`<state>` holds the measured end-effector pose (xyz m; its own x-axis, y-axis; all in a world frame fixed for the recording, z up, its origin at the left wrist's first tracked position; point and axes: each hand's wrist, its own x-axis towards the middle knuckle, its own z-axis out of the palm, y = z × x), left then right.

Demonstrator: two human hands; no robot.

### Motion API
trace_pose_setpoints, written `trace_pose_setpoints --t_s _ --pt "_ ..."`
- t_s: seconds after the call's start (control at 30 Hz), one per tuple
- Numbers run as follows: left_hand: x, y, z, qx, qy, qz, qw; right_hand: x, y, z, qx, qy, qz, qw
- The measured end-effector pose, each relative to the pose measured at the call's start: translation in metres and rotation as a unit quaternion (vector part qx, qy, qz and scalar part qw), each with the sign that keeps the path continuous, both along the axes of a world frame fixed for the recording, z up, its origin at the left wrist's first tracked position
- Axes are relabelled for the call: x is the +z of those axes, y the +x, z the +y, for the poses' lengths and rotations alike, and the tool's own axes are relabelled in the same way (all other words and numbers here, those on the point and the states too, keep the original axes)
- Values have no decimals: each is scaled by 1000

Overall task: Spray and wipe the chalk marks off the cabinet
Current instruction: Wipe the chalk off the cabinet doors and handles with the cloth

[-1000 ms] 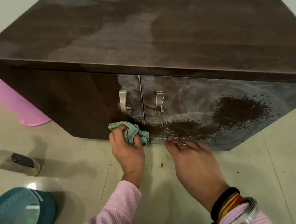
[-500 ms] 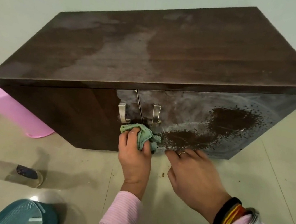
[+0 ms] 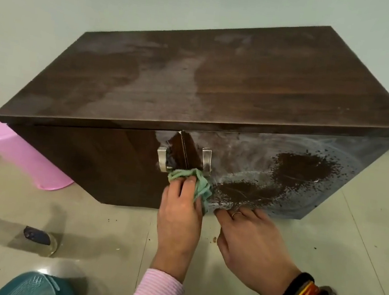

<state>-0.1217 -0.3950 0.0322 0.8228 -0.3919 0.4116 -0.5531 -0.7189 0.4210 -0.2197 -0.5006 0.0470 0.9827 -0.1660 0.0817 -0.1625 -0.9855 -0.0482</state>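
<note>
Now left hand [image 3: 180, 210] grips cloth [image 3: 198, 182]

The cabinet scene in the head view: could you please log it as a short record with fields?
left hand: grips green cloth against cabinet front, below the handles
right hand: fingers at right door's lower edge
right door: whitish smears, dark wet patches
spray bottle: lying on floor, left
pink bin: beside cabinet, left

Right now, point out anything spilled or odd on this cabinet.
Dark brown granules cling in two patches to the right door, with a few crumbs on the floor below. A whitish smear streaks the cabinet top. The spray bottle lies on its side.
</note>
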Motion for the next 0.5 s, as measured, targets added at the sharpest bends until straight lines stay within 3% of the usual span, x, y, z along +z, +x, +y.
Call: trace_pose_setpoints --t_s 0.07,0.23,0.5 --pt "1 4 -1 -6 -9 -6 1000 -1 0 0 0 1 -3 1000" --pt "47 14 -2 29 -70 -140 987 -5 -1 1 5 -6 2 1000" --pt "44 10 1 28 -40 -76 996 -10 -3 0 0 2 7 1000"
